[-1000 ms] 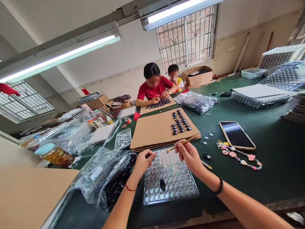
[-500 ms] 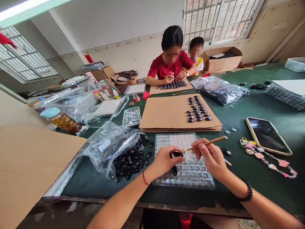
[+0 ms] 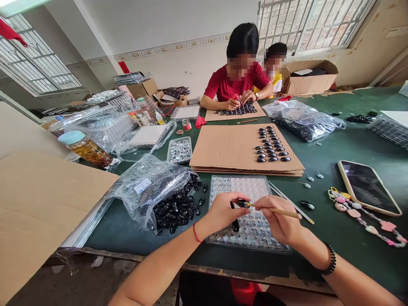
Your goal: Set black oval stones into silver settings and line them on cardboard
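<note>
Green table (image 3: 330, 148), barred windows (image 3: 328, 25), left hand (image 3: 223, 212) pinching black piece (image 3: 243, 204), right hand (image 3: 280, 216) holding apparently wooden stick (image 3: 288, 213)

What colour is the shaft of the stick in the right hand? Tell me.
The stick's shaft is light brown, best seen in the head view.

Stick (image 3: 283, 212) in right hand (image 3: 285, 226): wood, smooth, low sheen. Black piece (image 3: 244, 204) in left hand (image 3: 219, 213): glossy, smooth, plastic-looking. Tray (image 3: 250, 185) under both hands: clear shiny plastic. Bag (image 3: 154, 170) left of left hand: thin clear film, crinkled, glossy. Sheets (image 3: 223, 148) beyond hands: cardboard, matt. Phone (image 3: 369, 187) right of right hand: glossy screen. Bead strap (image 3: 371, 229), same side: smooth, plastic-looking. Counter (image 3: 321, 163) below hands: smooth, slight sheen.
</note>
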Demonstrator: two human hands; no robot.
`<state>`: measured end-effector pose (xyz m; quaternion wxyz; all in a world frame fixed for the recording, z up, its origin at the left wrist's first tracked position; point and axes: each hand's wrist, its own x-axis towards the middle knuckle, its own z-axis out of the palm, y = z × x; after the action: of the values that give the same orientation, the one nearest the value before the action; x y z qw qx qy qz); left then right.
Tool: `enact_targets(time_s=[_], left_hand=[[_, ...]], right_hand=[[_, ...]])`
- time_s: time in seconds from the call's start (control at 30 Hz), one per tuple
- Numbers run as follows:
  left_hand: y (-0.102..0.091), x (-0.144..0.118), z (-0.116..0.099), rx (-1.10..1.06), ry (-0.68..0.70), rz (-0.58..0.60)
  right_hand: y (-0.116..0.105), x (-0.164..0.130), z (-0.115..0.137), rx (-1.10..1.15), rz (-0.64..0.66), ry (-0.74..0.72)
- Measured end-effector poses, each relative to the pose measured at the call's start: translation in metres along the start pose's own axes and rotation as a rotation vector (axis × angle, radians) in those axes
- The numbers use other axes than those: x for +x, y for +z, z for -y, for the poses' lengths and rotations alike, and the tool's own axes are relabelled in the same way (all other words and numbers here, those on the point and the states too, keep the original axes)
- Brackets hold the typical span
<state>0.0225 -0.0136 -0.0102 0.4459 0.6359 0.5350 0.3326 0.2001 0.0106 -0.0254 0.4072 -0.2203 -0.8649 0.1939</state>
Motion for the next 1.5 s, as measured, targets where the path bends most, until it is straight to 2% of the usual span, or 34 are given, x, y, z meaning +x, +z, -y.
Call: enact_targets(time_s=[0.5,0.63,0.83,0.9,1.0,1.07,1.13,1.2,1.37,1.5], left_hand=[[0.003,0.003,0.009,0.013,0.007,-0.05],[0.003,0.003,0.011,0.009,0.001,-0.055],[0.007,0.0,0.007,-0.049,0.002,-0.091],[0.008,-0.002,0.004,-0.08,-0.009,-0.06],[0.007,-0.004,0.001,-0.128,-0.032,0.006],[0.004,-0.003,0.001,-0.111,-0.043,-0.001],[0.001,0.0,0.003,-0.073,-0.054,-0.03],[-0.002,0.004,0.007,-0.075,-0.082,-0.053],[-0.005,0.012,0.011,-0.225,-0.158,-0.048],[-0.013,0.019,0.01,-0.243,-0.149,-0.133]], right_hand=[[0.006,0.002,0.003,-0.109,0.051,-0.134],[0.006,0.002,0.001,-0.076,0.015,-0.127],[0.012,-0.002,0.002,-0.013,0.03,-0.094],[0.013,-0.002,0.003,0.14,-0.018,0.003],[0.01,0.005,0.002,0.604,-0.18,0.397],[0.005,0.012,-0.001,0.942,-0.318,0.664],[0.0,0.018,-0.007,1.155,-0.436,0.797],[-0.002,0.02,-0.013,1.225,-0.504,0.839],[-0.004,0.022,-0.018,1.222,-0.584,0.84],[-0.006,0.025,-0.019,1.228,-0.635,0.82]])
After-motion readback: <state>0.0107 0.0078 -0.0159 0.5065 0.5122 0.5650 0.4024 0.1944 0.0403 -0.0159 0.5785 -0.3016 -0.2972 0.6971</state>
